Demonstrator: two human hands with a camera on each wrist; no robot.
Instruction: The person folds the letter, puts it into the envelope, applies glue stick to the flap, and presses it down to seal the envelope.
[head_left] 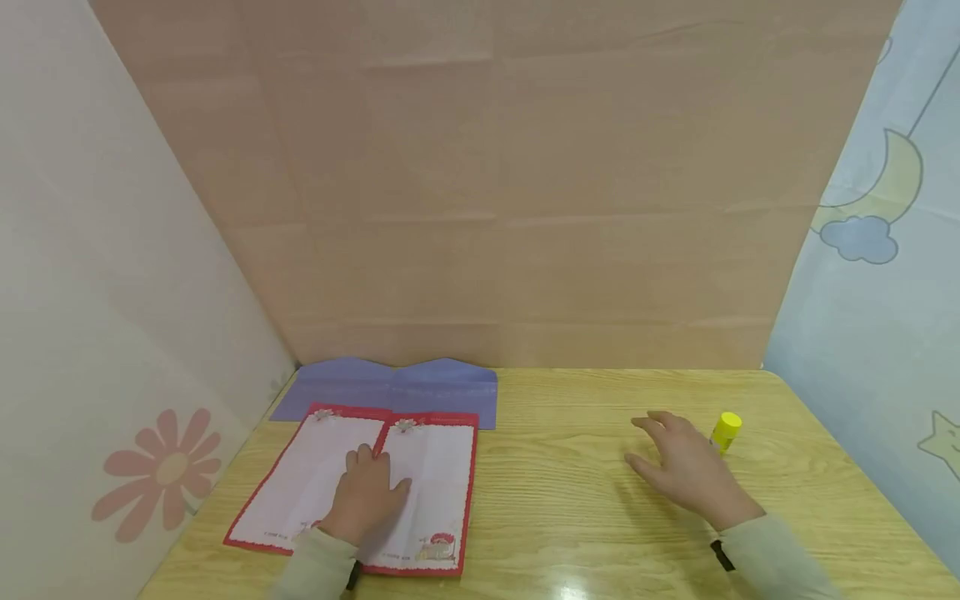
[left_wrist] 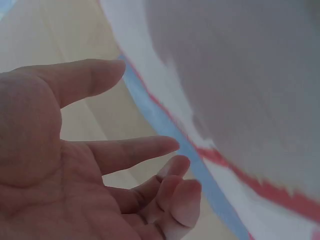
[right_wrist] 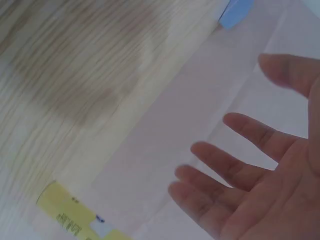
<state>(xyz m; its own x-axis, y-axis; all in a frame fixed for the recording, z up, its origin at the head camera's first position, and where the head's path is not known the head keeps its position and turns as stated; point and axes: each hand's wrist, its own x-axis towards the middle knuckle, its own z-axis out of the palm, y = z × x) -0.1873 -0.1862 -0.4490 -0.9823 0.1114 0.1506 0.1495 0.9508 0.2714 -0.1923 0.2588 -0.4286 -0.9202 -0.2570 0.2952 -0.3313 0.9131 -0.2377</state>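
My left hand is over two red-bordered white sheets of letter paper that lie side by side on the left of the table. In the left wrist view its fingers are spread and loosely bent, with nothing in them. Over on the right, my right hand hovers above the wood, thumb and fingers apart and holding nothing. Just beside it stands a yellow glue stick, its lower part partly hidden by the hand. The right wrist view shows the glue stick's printed side below the fingertips.
Behind the sheets lie two blue-purple envelopes with their flaps towards the back. The wooden table ends at a brown paper-covered back wall. Patterned sheets hang at the left and right sides.
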